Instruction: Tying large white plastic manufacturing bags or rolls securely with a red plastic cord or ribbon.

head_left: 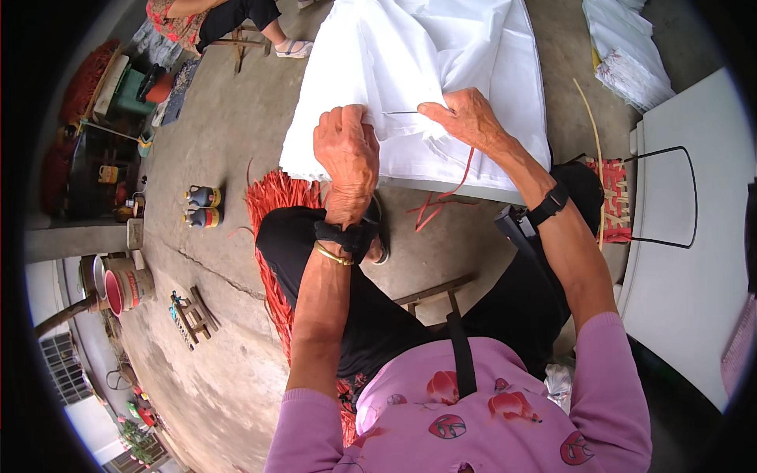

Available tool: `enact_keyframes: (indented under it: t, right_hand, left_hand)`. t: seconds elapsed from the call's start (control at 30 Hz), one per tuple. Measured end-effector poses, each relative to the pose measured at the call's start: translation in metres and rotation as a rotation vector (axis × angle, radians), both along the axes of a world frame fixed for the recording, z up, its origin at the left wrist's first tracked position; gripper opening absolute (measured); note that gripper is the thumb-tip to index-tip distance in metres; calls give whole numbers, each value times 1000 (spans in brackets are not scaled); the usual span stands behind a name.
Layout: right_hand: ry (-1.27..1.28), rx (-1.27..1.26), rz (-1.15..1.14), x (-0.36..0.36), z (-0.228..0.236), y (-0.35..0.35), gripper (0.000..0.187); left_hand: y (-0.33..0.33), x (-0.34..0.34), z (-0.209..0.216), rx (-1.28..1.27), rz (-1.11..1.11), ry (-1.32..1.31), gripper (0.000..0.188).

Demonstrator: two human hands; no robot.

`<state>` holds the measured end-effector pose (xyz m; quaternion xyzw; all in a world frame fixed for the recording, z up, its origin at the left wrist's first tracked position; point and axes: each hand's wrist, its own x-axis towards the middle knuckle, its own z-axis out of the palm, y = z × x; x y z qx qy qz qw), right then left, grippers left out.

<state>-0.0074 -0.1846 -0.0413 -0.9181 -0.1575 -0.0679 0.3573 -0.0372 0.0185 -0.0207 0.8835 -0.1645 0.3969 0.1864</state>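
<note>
A stack of white woven sheeting (505,87) spreads over a low support before my knees, its top layer bunched up in folds. My left hand (347,150) is closed on the gathered edge of this sheeting, fingers curled under and partly hidden. My right hand (465,118) pinches a long thin needle (400,113) between thumb and finger, its tip pointing left towards my left hand. From below my right hand a red strip (465,173) hangs down over the near edge of the sheeting and ends in loose tails.
A heap of red strips (272,236) lies along my left leg. Two dark bottles (203,206) and a small wooden stool (193,315) stand on the concrete floor at left. Another person's leg (272,31) shows at upper left. A pale panel (686,236) stands at right.
</note>
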Motion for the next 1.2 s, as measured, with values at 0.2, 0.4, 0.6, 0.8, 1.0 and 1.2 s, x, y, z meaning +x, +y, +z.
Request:
enact_keyframes:
  t: [0.2,0.4,0.6,0.8,1.0,1.2]
  right_hand:
    - [339,589,-47,1,-14,17,49]
    - [332,603,-78,-4,3,18,40]
    - [140,328,-56,-1,7,9,45]
    - [-82,-94,0,-3,3,9,59]
    - [45,274,75,-2,2,17,72]
    - [265,432,-139,-8,23,18,63]
  left_hand:
    - [-46,0,-12,65,-205,40,19]
    - [-25,-5,5,22,14,-10,44]
    - [12,7,0,-27,191,190,27]
    - [3,7,-3,-231,85,170,8]
    - [-48,-7,-5,-253,-185,165,7]
    - [-27,-15,17,-737,-284,487,21]
